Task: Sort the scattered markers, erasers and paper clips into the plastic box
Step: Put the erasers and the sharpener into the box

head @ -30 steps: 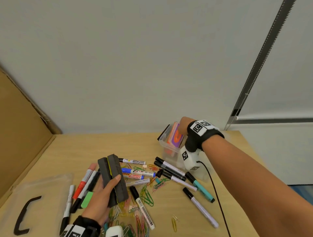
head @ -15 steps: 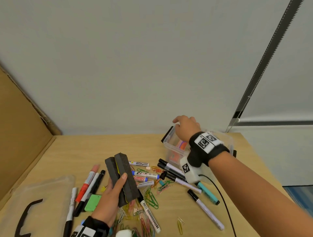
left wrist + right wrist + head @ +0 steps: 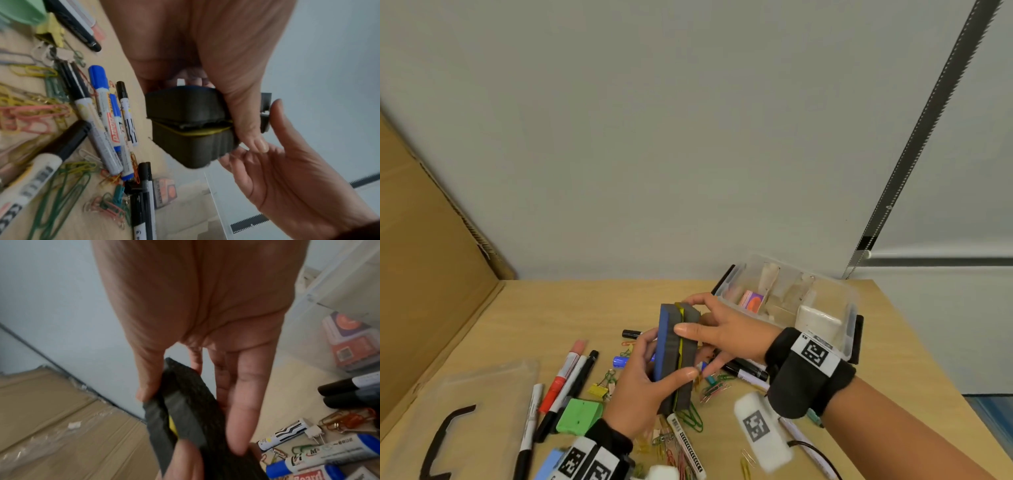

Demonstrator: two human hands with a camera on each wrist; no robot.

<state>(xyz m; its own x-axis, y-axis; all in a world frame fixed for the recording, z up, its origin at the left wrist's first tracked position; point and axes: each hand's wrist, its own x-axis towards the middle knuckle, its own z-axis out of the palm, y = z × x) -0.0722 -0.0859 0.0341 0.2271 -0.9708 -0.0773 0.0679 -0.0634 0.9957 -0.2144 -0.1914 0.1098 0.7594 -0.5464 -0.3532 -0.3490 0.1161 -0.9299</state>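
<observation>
Two dark foam erasers (image 3: 677, 356) are stacked together, one blue-backed and one yellow-backed, and held upright above the table. My left hand (image 3: 669, 359) grips them from below, thumb on the front. My right hand (image 3: 695, 330) pinches their upper half, thumb in front and fingers behind. The left wrist view shows the erasers (image 3: 189, 126) in the left hand (image 3: 205, 113). In the right wrist view the right hand (image 3: 192, 417) clamps the erasers (image 3: 185, 410). The clear plastic box (image 3: 804, 274) stands at the back right with an orange eraser (image 3: 751, 301) inside. Markers (image 3: 743, 370) and paper clips (image 3: 688, 418) lie scattered underneath.
The box lid (image 3: 482, 387) with a black handle (image 3: 445, 435) lies at the front left. Beside it are a red marker (image 3: 561, 373), black markers and a green block (image 3: 578, 416). A cardboard sheet (image 3: 431, 257) leans along the left. The wall is close behind the table.
My right hand left the box, where the orange eraser stays, and came back to take hold of the stacked erasers. My left hand raised the erasers toward the middle.
</observation>
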